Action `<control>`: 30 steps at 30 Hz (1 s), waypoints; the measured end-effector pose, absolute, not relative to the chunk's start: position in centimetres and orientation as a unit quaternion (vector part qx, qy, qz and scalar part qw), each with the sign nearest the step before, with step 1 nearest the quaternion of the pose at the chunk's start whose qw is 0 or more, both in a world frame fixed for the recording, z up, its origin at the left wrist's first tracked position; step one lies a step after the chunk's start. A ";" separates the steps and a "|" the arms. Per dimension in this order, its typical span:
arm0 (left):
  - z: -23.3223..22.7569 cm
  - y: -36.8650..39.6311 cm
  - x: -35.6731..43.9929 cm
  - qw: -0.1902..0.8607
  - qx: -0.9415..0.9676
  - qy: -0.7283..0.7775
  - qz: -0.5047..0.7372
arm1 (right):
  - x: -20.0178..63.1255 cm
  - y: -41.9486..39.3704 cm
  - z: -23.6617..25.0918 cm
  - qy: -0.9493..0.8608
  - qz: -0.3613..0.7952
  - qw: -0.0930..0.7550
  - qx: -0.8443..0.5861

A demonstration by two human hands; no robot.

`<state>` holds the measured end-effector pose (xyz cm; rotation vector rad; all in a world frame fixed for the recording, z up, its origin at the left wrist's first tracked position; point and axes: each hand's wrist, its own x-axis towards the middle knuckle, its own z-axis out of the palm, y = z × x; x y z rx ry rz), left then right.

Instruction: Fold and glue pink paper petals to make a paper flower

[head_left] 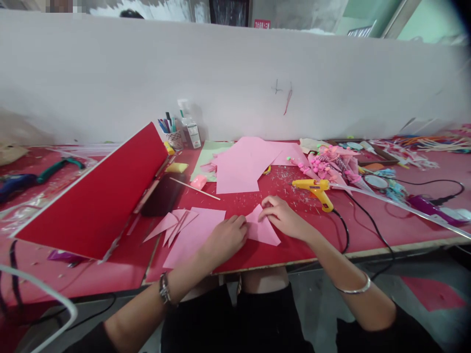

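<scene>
A partly folded piece of pink paper (262,234) lies near the front edge of the red table, between my two hands. Fingers curled, my left hand (228,238) grips its left side. My right hand (282,217) pinches the paper's upper right part, with thumb and fingers bent. Beside my left forearm is a flat pink sheet (206,226), partly covered by that arm. Several folded pink paper triangles (177,223) overlap this sheet's left part. Farther back, a stack of larger pink sheets (241,164) rests on a pale green sheet (203,159).
A yellow glue gun (316,189) with a black cord lies to the right, before a heap of pink ornaments (333,164). A red board (106,191) leans at left, near a dark flat object (162,196). A pen cup (173,139) and bottle (191,131) stand behind.
</scene>
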<state>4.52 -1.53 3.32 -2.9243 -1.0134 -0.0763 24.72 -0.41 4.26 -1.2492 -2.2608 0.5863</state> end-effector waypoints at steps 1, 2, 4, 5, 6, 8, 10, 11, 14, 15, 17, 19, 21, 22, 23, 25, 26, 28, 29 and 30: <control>2.9 -1.4 4.8 0.027 -0.942 -0.334 -0.018 | 24.9 -0.1 3.9 -0.816 0.249 0.255 -0.455; 2.5 -1.4 5.0 0.030 -0.939 -0.343 -0.016 | 25.0 0.1 3.6 -0.799 0.286 0.267 -0.457; 2.1 -1.3 5.3 0.029 -0.930 -0.366 -0.023 | 25.1 0.5 3.0 -0.754 0.347 0.294 -0.475; 1.9 -1.2 5.5 0.027 -0.925 -0.378 -0.029 | 25.1 0.7 2.8 -0.729 0.363 0.306 -0.493; 1.8 -1.2 5.7 0.025 -0.920 -0.391 -0.035 | 25.0 0.9 2.6 -0.708 0.372 0.316 -0.510; 1.7 -1.1 6.0 0.022 -0.909 -0.414 -0.041 | 24.8 1.2 2.2 -0.687 0.372 0.331 -0.529; 1.6 -1.0 6.4 0.023 -0.901 -0.432 -0.037 | 24.7 1.3 1.8 -0.685 0.363 0.340 -0.532; 1.6 -0.9 6.6 0.024 -0.898 -0.439 -0.032 | 24.7 1.3 1.5 -0.687 0.359 0.343 -0.531; 1.6 -0.9 6.9 0.026 -0.894 -0.447 -0.020 | 24.6 1.0 0.7 -0.691 0.344 0.345 -0.534; 1.6 -0.9 6.9 0.025 -0.894 -0.447 -0.017 | 24.6 0.8 0.5 -0.694 0.335 0.344 -0.536; 1.8 -0.9 7.0 0.022 -0.894 -0.447 -0.010 | 24.5 0.5 0.3 -0.705 0.306 0.337 -0.543; 1.9 -1.0 7.1 0.020 -0.894 -0.447 -0.003 | 24.3 0.2 0.2 -0.722 0.263 0.321 -0.553; 2.1 -1.0 7.2 0.017 -0.893 -0.449 0.004 | 24.1 -0.1 0.3 -0.739 0.220 0.303 -0.560; 2.1 -1.0 7.3 0.016 -0.893 -0.450 0.007 | 24.1 -0.2 0.3 -0.746 0.204 0.295 -0.561; 2.2 -1.0 7.3 0.015 -0.893 -0.449 0.010 | 24.0 -0.3 0.3 -0.751 0.193 0.290 -0.561; 2.3 -0.9 7.4 0.014 -0.894 -0.447 0.013 | 24.1 -0.4 0.3 -0.759 0.180 0.280 -0.559; 2.3 -0.9 7.4 0.013 -0.895 -0.445 0.014 | 24.2 -0.5 0.3 -0.761 0.175 0.278 -0.559; 2.3 -1.0 7.4 0.014 -0.896 -0.444 0.013 | 24.3 -0.6 0.2 -0.760 0.165 0.278 -0.564; 2.3 -1.0 7.4 0.014 -0.896 -0.445 0.013 | 24.4 -0.7 0.2 -0.756 0.161 0.280 -0.569; 2.3 -1.0 7.4 0.015 -0.895 -0.446 0.012 | 24.5 -0.7 0.2 -0.752 0.159 0.282 -0.574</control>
